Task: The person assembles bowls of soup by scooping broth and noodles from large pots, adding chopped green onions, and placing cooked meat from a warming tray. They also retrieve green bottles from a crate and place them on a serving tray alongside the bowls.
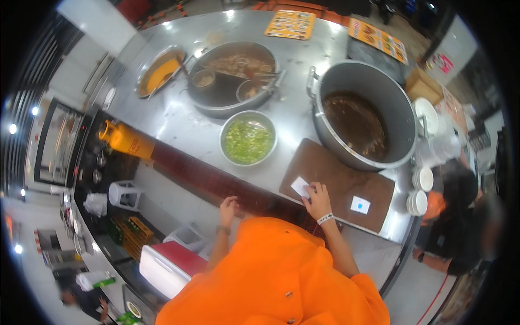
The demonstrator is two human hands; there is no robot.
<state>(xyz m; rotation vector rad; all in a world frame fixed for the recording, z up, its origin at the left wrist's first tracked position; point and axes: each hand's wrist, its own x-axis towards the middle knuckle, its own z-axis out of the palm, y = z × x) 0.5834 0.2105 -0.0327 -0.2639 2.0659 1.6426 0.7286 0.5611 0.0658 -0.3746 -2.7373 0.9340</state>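
My right hand [318, 199] holds a small white paper card [300, 187] by its edge, over the front left part of a brown board [337, 191]. Another white card with a blue mark [360, 204] lies on the right part of the same board. My left hand [230, 209] is bent at the fingers beside the dark red counter edge, with nothing seen in it. A steel bowl of chopped green onion [248, 138] stands on the steel table, left of the board. Just behind the board is a deep pot of dark broth [354, 122].
A divided round pan [231, 106] and an oval tray of orange liquid [161, 73] stand at the back left. White bowls [422, 178] are stacked at the right edge. A yellow gas cylinder [132, 141] is at the left. Other people are at the far right and lower left.
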